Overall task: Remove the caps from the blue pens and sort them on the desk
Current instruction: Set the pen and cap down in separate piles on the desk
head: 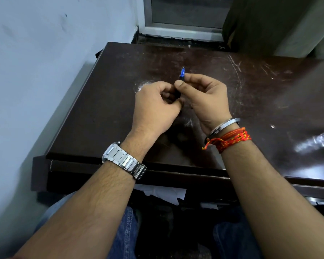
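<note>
A blue pen (182,72) sticks up between my two hands above the middle of the dark brown desk (108,101). Only its blue tip end shows; the rest of the barrel is hidden by my fingers. My right hand (204,98) pinches the pen between thumb and fingers just below the blue end. My left hand (155,107) has its fingers curled round the lower part of the pen. Whether a cap is on the pen I cannot tell. No other pens or caps show on the desk.
A pale blue wall (45,53) runs along the desk's left side. A window frame (183,25) and a curtain (269,25) stand behind the desk. Bright glare (318,139) lies on the right of the scratched top. White papers (157,191) sit under the front edge.
</note>
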A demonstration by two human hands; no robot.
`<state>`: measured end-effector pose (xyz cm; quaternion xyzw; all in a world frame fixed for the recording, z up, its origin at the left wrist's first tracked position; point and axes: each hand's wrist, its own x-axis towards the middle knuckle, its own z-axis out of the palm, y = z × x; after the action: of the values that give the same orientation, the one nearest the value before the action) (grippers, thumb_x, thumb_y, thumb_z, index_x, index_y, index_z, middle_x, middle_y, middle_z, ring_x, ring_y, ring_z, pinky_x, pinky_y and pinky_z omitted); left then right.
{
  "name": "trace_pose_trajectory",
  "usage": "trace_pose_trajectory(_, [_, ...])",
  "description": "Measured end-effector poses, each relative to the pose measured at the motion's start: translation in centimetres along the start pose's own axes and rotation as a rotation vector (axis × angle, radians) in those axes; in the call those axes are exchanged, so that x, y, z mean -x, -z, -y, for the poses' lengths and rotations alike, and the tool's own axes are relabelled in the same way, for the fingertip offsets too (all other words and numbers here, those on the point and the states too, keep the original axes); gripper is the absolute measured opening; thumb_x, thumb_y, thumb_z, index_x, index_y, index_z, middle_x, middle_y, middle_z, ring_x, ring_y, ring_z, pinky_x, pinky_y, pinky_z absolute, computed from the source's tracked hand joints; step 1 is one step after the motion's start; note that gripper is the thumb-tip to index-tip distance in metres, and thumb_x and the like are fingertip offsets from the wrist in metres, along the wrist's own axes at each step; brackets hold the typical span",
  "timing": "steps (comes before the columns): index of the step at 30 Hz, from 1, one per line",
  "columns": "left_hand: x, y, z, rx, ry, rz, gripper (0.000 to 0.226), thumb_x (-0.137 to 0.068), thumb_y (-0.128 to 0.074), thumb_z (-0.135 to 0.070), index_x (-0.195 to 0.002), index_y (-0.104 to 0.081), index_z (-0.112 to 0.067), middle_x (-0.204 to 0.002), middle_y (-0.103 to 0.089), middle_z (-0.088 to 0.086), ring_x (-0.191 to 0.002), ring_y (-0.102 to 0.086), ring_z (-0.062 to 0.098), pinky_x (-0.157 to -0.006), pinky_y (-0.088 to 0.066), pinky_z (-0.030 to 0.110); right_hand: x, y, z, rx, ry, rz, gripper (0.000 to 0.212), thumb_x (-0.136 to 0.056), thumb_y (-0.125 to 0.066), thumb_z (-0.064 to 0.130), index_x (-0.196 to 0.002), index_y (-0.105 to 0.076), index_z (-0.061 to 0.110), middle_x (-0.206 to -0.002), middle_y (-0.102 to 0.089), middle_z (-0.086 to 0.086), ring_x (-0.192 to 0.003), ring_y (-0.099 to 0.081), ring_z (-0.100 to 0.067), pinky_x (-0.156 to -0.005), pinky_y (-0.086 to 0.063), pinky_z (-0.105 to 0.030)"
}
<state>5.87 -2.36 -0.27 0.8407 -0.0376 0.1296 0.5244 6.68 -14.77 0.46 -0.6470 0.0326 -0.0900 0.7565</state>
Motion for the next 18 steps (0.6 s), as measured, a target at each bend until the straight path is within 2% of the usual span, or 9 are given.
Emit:
trace_pose_trajectory(3, [0.08,-0.07,-0.12,-0.005,0.0,0.009,0.014,-0.075,-0.085,-0.017,-0.085,-0.077,-0.023,-0.069,-0.072,-0.012,-0.061,-0.067,-0.004,-0.056,-0.053,0.01,-0.05,0.12,-0.03,0.016,0.011,-0.001,0.015,-0.077,-0.08,0.005,-0.083,-0.068,0.012,-0.073,-0.067,0.0,-0.06,-0.062,-0.005,-0.055,-0.051,-0.018])
trace_pose_trajectory(6, [0.04,-0.12,-0.15,0.008,0.013,0.002,0.016,-0.075,-0.086,-0.016,-0.085,-0.075,-0.023,-0.069,-0.07,-0.013,-0.059,-0.065,-0.006,-0.054,-0.048,0.006,-0.13,-0.01,-0.13,-0.007,-0.014,0.039,0.005,-0.083,-0.073,0.006,-0.087,-0.071,0.009,-0.071,-0.071,0.002,-0.051,-0.059,0.001,-0.047,-0.045,-0.013])
trace_pose_trajectory(11, [0.17,-0.04,-0.32,-0.027,0.0,-0.003,0.013,-0.076,-0.084,-0.014,-0.085,-0.077,-0.02,-0.07,-0.072,-0.011,-0.063,-0.068,0.001,-0.056,-0.053,0.009,-0.03,0.13,-0.04,0.014,0.011,0.02,0.013,-0.076,-0.08,0.005,-0.08,-0.075,0.015,-0.072,-0.076,0.002,-0.071,-0.073,-0.011,-0.062,-0.055,-0.021])
trace_pose_trajectory(15, [0.2,-0.11,-0.5,-0.046,-0.02,-0.022,0.013,-0.076,-0.085,-0.015,-0.085,-0.078,-0.019,-0.07,-0.072,-0.012,-0.063,-0.068,0.001,-0.058,-0.056,0.013,-0.15,0.16,0.05,0.009,0.011,-0.034,0.014,-0.07,-0.085,0.007,-0.077,-0.075,0.014,-0.072,-0.077,-0.001,-0.073,-0.073,-0.014,-0.068,-0.059,-0.028])
trace_pose_trajectory(18, [0.08,-0.04,-0.44,-0.042,-0.004,-0.027,0.015,-0.075,-0.086,-0.018,-0.087,-0.078,-0.019,-0.073,-0.072,-0.01,-0.062,-0.069,0.001,-0.059,-0.056,0.012,-0.3,0.22,0.0,0.079,0.043,-0.041,0.009,-0.074,-0.084,0.019,-0.077,-0.075,0.017,-0.068,-0.075,0.006,-0.064,-0.069,-0.002,-0.057,-0.052,-0.016])
